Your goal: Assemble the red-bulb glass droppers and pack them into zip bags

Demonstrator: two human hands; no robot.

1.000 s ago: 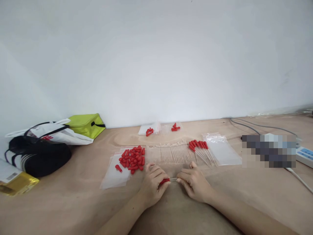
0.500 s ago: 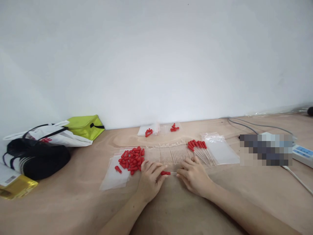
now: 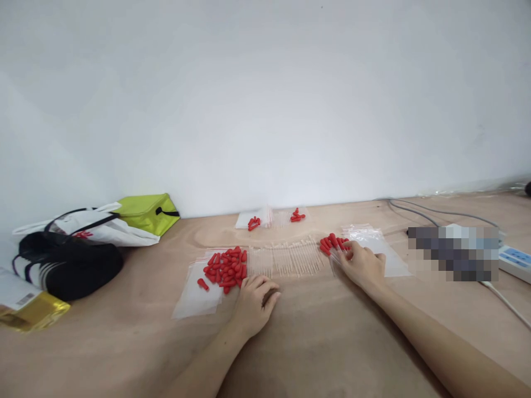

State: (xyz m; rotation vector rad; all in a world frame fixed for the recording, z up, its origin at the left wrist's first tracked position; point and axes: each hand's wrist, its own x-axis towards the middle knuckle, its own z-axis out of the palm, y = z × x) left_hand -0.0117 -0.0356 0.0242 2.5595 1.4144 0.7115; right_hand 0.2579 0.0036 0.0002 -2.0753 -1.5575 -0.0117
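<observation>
My left hand [image 3: 254,304] rests on the table just right of a heap of red rubber bulbs [image 3: 227,269], its fingers apart with nothing between them. Over at the right, my right hand [image 3: 362,265] pinches a clear tube with a red bulb [image 3: 333,240] on its end. That tube lies over a group of red-bulbed tubes [image 3: 324,249], partly hidden by my fingers. Between my hands is a row of thin clear tubes [image 3: 296,258]. The heap of bulbs sits on clear plastic bags [image 3: 194,301].
More plastic bags [image 3: 394,260] lie behind my right hand. Small bags with red bulbs [image 3: 254,223] are near the wall. A black cap [image 3: 83,271], white bag [image 3: 136,234] and green bag [image 3: 145,213] stand left; a power strip [image 3: 516,260] and cables are right.
My right hand has moved right with the bulbed tube to the group of bulbed tubes. My left hand has let go of the red bulb and opened.
</observation>
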